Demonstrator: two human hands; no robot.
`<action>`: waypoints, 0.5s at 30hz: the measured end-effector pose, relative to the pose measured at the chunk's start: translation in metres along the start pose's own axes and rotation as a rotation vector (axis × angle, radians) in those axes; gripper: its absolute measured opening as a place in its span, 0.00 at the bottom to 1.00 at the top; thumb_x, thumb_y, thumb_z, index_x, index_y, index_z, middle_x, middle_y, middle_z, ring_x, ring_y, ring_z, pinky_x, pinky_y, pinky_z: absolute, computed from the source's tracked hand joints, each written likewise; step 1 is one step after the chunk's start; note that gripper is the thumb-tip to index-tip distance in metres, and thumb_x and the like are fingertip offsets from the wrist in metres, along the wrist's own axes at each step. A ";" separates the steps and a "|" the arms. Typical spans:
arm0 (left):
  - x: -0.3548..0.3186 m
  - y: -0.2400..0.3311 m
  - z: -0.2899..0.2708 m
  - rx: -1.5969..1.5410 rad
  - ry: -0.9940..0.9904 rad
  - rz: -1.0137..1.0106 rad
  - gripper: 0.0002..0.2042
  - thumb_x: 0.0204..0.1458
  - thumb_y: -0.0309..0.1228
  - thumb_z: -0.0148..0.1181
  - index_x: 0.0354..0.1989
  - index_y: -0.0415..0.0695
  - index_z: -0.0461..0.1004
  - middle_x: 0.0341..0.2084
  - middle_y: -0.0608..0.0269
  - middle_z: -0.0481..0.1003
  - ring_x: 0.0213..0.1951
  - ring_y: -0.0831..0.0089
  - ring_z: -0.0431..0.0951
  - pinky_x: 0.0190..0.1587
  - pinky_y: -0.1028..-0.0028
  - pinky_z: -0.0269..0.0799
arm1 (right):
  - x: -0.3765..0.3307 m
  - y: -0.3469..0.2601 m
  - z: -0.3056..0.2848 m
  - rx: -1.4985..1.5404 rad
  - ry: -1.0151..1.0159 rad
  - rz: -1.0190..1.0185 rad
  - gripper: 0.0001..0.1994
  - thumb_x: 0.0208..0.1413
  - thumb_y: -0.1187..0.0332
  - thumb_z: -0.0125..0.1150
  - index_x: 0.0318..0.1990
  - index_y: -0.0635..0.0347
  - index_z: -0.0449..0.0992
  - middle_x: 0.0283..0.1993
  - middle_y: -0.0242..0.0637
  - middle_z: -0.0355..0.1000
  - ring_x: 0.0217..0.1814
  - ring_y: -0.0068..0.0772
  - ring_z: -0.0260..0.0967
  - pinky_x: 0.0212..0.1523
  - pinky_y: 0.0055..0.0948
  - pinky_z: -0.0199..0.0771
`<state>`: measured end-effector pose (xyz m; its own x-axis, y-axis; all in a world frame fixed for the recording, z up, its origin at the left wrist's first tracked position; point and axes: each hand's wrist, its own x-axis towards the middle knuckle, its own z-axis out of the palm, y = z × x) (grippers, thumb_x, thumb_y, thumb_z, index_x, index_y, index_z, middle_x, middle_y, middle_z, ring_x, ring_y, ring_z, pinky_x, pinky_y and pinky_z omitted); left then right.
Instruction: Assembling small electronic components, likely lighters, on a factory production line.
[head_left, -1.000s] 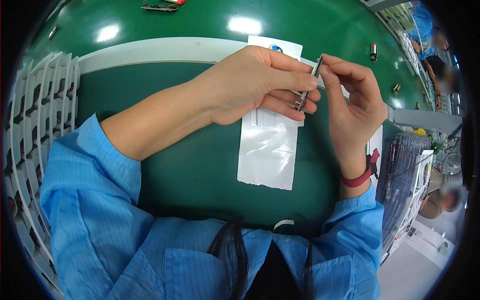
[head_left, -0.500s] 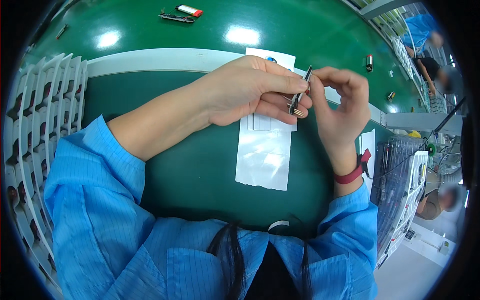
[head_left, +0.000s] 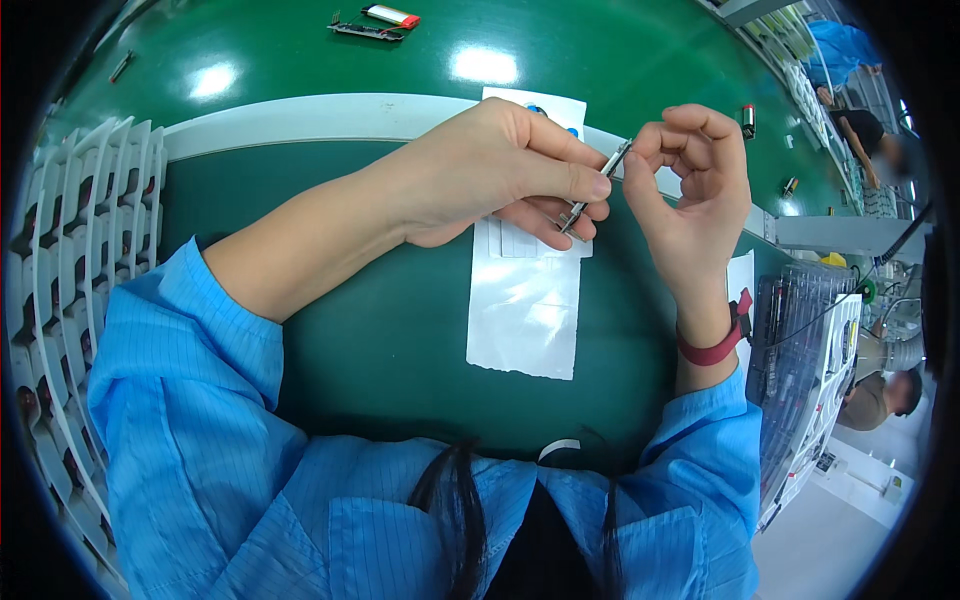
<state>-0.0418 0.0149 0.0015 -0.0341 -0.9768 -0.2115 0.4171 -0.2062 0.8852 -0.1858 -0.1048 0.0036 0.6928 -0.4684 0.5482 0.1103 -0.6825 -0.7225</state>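
A small, narrow circuit board point(head_left: 617, 157) is in my left hand point(head_left: 510, 175), pinched between thumb and fingers. It shows almost edge-on and slants up to the right. My right hand point(head_left: 695, 190) is at the board's upper end, its thumb and index fingertips brought together and the other fingers curled. Whether they grip the board or some tiny part cannot be made out. A red wrist strap point(head_left: 715, 345) with a cord circles my right wrist. Under my hands lies a glossy whitish sheet point(head_left: 525, 320) with a torn lower edge, on the green mat point(head_left: 400, 350).
Stacked white trays point(head_left: 90, 230) line the left side. Beyond a pale rail point(head_left: 300, 118) lie a battery wired to a board point(head_left: 370, 28) and a dark red-and-black part point(head_left: 748, 120). Clear trays point(head_left: 790, 330) stand at the right. Other people point(head_left: 880, 400) are at the far right.
My left hand has shifted slightly left and turned the board to a flatter slant. My right hand has moved a little right and up, its fingertips now at the board's very end.
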 end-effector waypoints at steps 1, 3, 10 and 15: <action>0.000 -0.001 0.001 -0.003 -0.002 -0.003 0.14 0.49 0.29 0.58 0.42 0.35 0.72 0.30 0.55 0.76 0.30 0.71 0.78 0.32 0.73 0.77 | 0.000 -0.001 0.001 -0.051 0.005 -0.017 0.16 0.39 0.83 0.57 0.39 0.64 0.63 0.26 0.32 0.69 0.28 0.19 0.66 0.31 0.17 0.68; -0.001 -0.002 0.003 0.072 0.009 0.005 0.14 0.48 0.29 0.59 0.41 0.34 0.72 0.29 0.56 0.76 0.29 0.72 0.78 0.33 0.74 0.77 | -0.002 0.000 0.001 -0.104 0.009 -0.029 0.16 0.38 0.83 0.56 0.38 0.64 0.63 0.25 0.32 0.69 0.27 0.19 0.66 0.30 0.17 0.68; 0.005 -0.001 -0.013 -0.181 -0.057 -0.005 0.13 0.51 0.30 0.54 0.43 0.35 0.71 0.32 0.58 0.75 0.33 0.76 0.77 0.37 0.76 0.76 | -0.003 -0.011 -0.002 -0.126 -0.096 -0.430 0.15 0.35 0.85 0.55 0.34 0.64 0.63 0.26 0.35 0.67 0.24 0.23 0.64 0.28 0.18 0.67; 0.005 0.002 -0.011 -0.195 -0.095 -0.010 0.14 0.51 0.30 0.54 0.44 0.35 0.70 0.33 0.58 0.75 0.33 0.75 0.76 0.37 0.77 0.77 | 0.005 -0.006 -0.003 0.003 0.015 -0.120 0.15 0.43 0.83 0.58 0.38 0.66 0.62 0.31 0.36 0.68 0.31 0.22 0.67 0.34 0.19 0.69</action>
<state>-0.0308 0.0106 -0.0026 -0.1212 -0.9777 -0.1714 0.5836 -0.2098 0.7844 -0.1847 -0.1046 0.0118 0.6640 -0.3916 0.6370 0.1942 -0.7323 -0.6527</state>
